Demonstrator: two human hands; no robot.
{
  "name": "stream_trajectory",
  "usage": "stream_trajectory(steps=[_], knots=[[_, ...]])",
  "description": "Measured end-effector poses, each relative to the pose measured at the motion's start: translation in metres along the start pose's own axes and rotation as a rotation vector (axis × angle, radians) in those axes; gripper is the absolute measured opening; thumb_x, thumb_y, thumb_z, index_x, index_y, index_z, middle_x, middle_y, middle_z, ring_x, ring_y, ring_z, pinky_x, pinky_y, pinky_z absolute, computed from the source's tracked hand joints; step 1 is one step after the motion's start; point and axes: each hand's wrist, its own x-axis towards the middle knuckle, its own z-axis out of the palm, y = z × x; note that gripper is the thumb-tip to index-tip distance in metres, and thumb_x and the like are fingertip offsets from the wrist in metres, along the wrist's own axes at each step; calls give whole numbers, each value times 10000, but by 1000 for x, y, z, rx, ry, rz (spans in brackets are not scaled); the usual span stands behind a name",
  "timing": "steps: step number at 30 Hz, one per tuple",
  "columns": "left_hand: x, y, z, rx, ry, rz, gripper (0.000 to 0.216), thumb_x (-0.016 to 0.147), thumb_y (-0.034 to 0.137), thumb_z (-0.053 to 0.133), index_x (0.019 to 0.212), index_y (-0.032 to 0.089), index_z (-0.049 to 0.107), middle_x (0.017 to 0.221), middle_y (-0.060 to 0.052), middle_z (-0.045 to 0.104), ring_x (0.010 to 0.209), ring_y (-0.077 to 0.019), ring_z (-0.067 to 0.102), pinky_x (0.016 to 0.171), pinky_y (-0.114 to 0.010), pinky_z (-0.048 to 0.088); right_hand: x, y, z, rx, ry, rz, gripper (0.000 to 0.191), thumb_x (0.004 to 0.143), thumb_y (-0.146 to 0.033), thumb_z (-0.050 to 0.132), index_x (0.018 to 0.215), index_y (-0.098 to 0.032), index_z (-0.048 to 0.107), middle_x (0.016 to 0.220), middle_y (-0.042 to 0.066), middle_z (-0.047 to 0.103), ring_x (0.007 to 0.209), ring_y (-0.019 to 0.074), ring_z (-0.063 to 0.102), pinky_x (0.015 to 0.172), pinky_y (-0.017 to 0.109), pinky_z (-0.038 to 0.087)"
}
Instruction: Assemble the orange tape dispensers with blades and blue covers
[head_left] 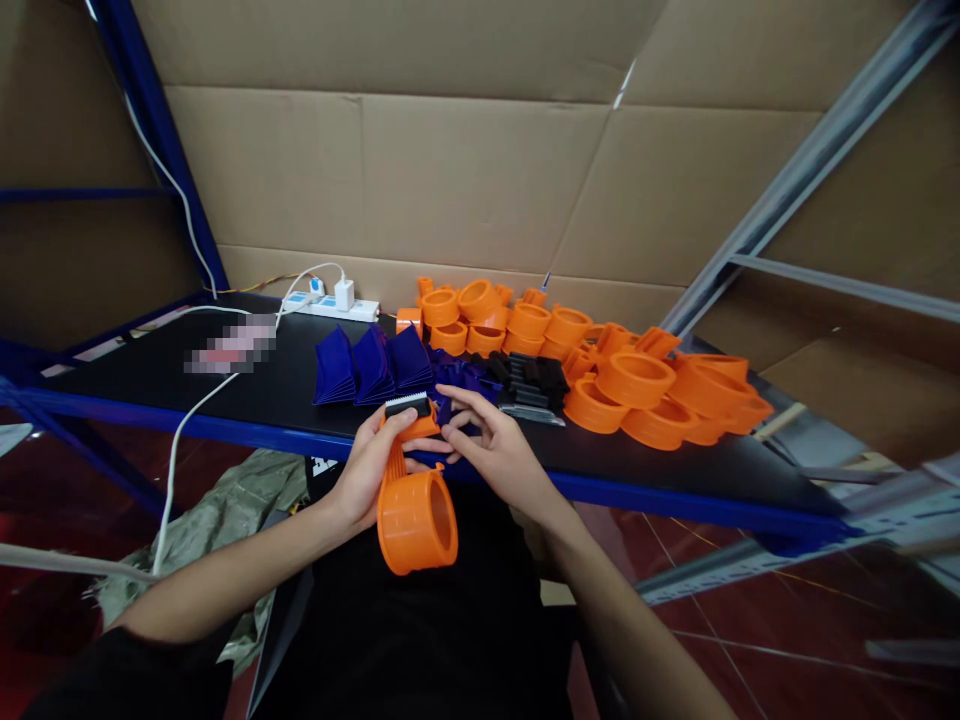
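Observation:
In my left hand is an orange tape dispenser, held tilted over my lap with its round hub toward me. My left thumb presses by a black piece and a toothed cutting blade at the dispenser's upper end. Close beside that end, my right hand has its fingers apart and partly bent, the fingertips at or very near the dispenser's right side. I see nothing held in it. Beyond the hands lie stacks of dark blue plates, small blue parts and black parts.
Many orange dispenser bodies are piled along the back and right of the black tabletop. Metal strips lie near its front edge. A power strip with white cables sits at the back left. Blue shelf posts and cardboard walls enclose the table.

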Motion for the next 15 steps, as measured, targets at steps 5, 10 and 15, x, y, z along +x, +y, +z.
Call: stream_trajectory(steps=[5, 10, 15], knots=[[-1, 1, 0, 4, 2, 7, 280, 822, 292, 744, 1040, 158, 631, 961, -83, 779, 770, -231, 774, 577, -293, 644, 1, 4, -5, 16, 19, -6, 575, 813, -324, 752, 1357, -276, 573, 874, -13, 556, 738, 121, 595, 628, 258, 614], [-4, 3, 1, 39, -37, 12, 301, 816, 292, 749, 1053, 156, 623, 1057, -124, 778, 875, -293, 777, 532, -283, 638, -2, -2, -6, 14, 59, 11, 486, 802, -363, 765, 1249, -238, 620, 850, -7, 594, 729, 127, 607, 554, 223, 583], [-8, 2, 3, 81, -68, 46, 276, 829, 290, 736, 1045, 159, 626, 1199, -137, 739, 958, -296, 764, 564, -286, 650, -1, -8, -12, -5, 86, 49, 454, 814, -459, 736, 1169, -193, 638, 790, -3, 628, 613, 120, 601, 422, 189, 465]])
